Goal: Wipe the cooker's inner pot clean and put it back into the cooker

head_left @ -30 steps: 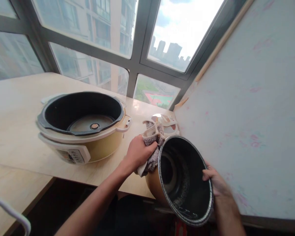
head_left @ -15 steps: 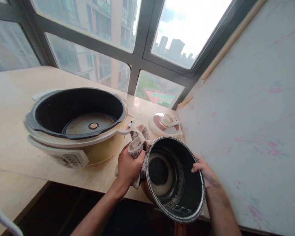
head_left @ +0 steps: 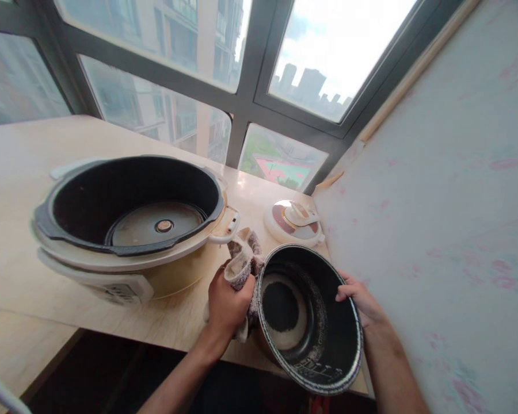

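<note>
My right hand grips the rim of a dark inner pot, thumb inside and fingers round the outer wall. The pot is tilted, its mouth facing me; a worn pale ring shows on its bottom. A bunched, speckled cloth is clutched in my left hand, close against the pot's left side. To the left stands the cooker body, uncovered, with a black inside and a heating plate at the bottom. Behind the pot lies the cooker's white and brown lid.
The pale wooden tabletop runs along the windows, its front edge just below the cooker. A flowered wall closes off the right side, near my right hand. A white cord shows at the lower left.
Both hands keep their hold on the pot and the cloth. The view has shifted slightly, with the pot and hands a little lower in it.
</note>
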